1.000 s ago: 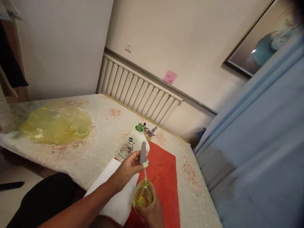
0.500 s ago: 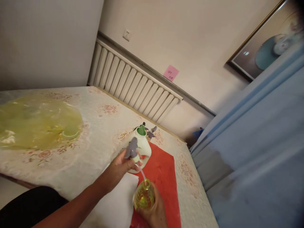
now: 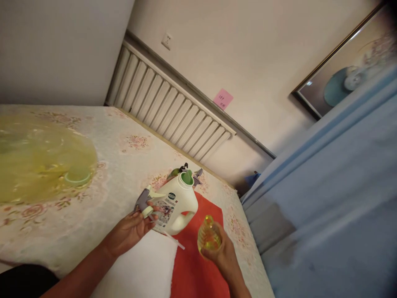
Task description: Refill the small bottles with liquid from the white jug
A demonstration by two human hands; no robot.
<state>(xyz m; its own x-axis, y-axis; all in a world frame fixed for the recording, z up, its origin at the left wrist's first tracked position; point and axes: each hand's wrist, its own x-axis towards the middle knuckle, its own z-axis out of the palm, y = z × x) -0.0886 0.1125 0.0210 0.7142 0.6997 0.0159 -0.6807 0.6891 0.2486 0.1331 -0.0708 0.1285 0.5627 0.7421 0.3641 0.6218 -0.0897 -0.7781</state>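
My left hand (image 3: 130,230) grips a grey and pale green spray head (image 3: 145,203); its thin dip tube (image 3: 173,241) trails down to the right, free of the bottle. A small clear bottle of yellow liquid (image 3: 208,237), open at the neck, sits in my right hand (image 3: 221,253) over the red cloth (image 3: 198,265). Between the hands stands a white detergent jug (image 3: 173,205) with a green spout (image 3: 187,177) and a flowered label. A folded white towel (image 3: 145,269) lies under my left wrist.
Everything rests on a floral tablecloth (image 3: 118,165). A yellow translucent plastic bag (image 3: 40,161) lies at the left. Another spray bottle (image 3: 189,170) stands behind the jug. A white radiator (image 3: 167,107) runs along the wall; blue fabric (image 3: 325,198) fills the right side.
My left hand has pulled the spray head and its tube out of the yellow bottle and carried it left. The right hand moved the bottle to the right.
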